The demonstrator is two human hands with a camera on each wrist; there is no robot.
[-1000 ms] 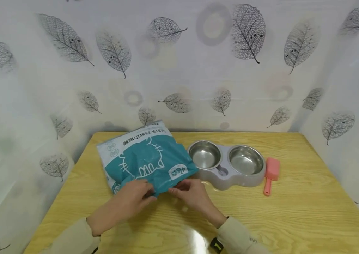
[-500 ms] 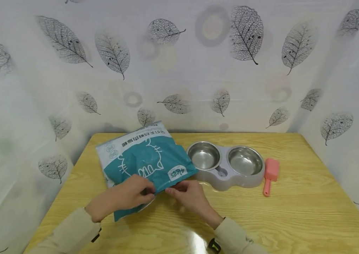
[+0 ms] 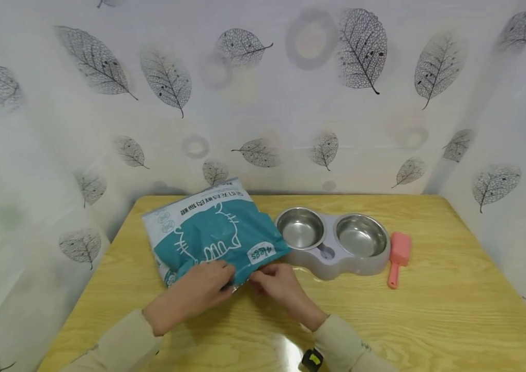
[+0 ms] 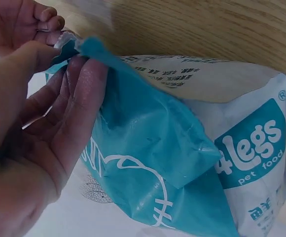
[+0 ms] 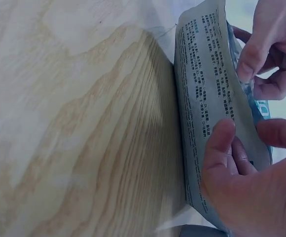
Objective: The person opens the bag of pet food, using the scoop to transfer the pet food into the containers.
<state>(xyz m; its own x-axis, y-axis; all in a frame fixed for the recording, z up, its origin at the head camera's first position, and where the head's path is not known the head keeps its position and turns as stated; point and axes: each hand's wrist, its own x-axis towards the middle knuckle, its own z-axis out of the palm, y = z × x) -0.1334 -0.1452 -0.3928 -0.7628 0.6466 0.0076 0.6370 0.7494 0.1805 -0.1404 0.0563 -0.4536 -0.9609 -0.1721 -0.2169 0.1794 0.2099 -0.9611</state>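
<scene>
In the head view, a teal and white pet food bag (image 3: 216,227) with a cat outline lies on the table's left half. My left hand (image 3: 202,287) holds its near edge, thumb and fingers on either side of the film in the left wrist view. Just to the right, my right hand (image 3: 283,289) pinches the same edge. In the right wrist view, the printed back of the bag (image 5: 202,79) shows, with the right thumb and fingers (image 5: 219,143) against its rim. Whether the bag's mouth is sealed is hard to tell.
A grey double feeder with two steel bowls (image 3: 300,232) stands right of the bag, touching or nearly touching its corner. Beyond it lies a pink scoop (image 3: 400,250). Leaf-patterned sheeting (image 3: 263,103) walls the wooden table (image 3: 430,320) at back and sides.
Half a second ago my left hand had a corner of the bag folded down toward me; that corner is now out of sight behind the hand. The right hand stays near the same spot.
</scene>
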